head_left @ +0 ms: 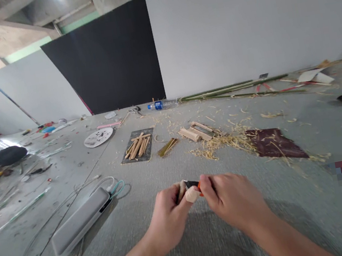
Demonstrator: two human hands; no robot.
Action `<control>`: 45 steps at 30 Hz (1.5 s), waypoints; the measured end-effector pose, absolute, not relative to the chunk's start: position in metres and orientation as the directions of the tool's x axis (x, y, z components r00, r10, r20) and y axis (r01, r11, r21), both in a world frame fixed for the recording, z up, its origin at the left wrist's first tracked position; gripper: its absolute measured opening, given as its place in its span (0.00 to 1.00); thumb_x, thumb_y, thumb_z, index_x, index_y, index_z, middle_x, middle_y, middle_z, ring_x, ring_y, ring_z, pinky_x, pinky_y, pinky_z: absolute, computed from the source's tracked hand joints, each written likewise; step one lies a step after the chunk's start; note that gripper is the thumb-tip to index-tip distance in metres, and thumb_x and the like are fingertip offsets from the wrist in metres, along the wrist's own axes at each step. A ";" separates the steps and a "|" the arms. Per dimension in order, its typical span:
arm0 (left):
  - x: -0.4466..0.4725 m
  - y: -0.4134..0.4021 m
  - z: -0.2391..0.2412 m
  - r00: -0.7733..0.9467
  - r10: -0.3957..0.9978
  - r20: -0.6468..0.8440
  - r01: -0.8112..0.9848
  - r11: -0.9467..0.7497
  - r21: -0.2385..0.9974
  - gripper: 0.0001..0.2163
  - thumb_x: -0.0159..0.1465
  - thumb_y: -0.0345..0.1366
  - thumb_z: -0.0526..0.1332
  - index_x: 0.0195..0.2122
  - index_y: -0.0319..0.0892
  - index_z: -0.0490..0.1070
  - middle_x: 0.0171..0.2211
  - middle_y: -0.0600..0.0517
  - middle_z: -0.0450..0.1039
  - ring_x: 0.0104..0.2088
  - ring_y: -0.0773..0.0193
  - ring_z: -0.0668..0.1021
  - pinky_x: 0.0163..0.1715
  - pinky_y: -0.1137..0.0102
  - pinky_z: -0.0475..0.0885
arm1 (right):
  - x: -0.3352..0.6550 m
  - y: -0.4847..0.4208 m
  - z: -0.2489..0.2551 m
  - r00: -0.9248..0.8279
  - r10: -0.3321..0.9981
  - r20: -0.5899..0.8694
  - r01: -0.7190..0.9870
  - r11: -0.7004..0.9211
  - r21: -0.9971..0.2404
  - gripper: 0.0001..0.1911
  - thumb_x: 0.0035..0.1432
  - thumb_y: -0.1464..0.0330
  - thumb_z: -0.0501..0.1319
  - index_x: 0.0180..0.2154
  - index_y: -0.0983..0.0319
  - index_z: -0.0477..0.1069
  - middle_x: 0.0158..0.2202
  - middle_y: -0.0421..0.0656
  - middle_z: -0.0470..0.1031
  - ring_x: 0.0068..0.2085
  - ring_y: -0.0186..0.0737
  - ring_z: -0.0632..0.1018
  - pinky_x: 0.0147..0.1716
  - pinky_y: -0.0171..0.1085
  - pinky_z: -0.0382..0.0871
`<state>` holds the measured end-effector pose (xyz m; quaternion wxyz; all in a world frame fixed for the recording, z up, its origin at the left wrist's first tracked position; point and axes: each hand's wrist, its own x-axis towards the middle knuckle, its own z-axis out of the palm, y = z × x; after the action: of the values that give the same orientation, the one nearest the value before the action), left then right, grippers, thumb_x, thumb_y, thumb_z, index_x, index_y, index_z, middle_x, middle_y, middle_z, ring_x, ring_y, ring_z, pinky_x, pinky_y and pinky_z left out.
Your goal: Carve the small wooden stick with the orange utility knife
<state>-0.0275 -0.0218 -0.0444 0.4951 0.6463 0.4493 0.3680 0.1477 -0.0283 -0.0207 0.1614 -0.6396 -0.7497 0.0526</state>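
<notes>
My left hand (168, 216) and my right hand (233, 198) meet low over the grey floor covering (197, 163), fingers curled. Between them is a small pale wooden piece (192, 194), pinched by the left fingers. The right hand grips a small knife (193, 184) with an orange handle and dark blade, its tip resting against the wooden piece. Most of the knife is hidden inside the right fist.
Ahead lie a dark mat with several cut bamboo strips (137, 146), wooden blocks (196, 132), shavings (226, 140) and a dark red sandpaper sheet (275, 144). A grey power bank with cables (81, 219) sits left. Long bamboo poles (233, 88) and a water bottle (159, 105) lie by the wall.
</notes>
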 end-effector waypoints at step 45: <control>-0.026 -0.023 -0.045 0.331 0.943 0.037 0.218 -0.114 0.969 0.26 0.66 0.56 0.60 0.25 0.44 0.51 0.24 0.59 0.46 0.26 0.69 0.52 0.25 0.70 0.49 | 0.148 -0.030 -0.020 -0.149 0.974 0.171 0.933 0.195 -0.301 0.33 0.72 0.59 0.39 0.25 0.59 0.75 0.24 0.45 0.79 0.25 0.40 0.77 0.25 0.39 0.45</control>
<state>-0.0264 -0.0225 -0.0448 0.4936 0.6497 0.4465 0.3674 0.1476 -0.0303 -0.0202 0.1649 -0.6312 -0.7553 0.0617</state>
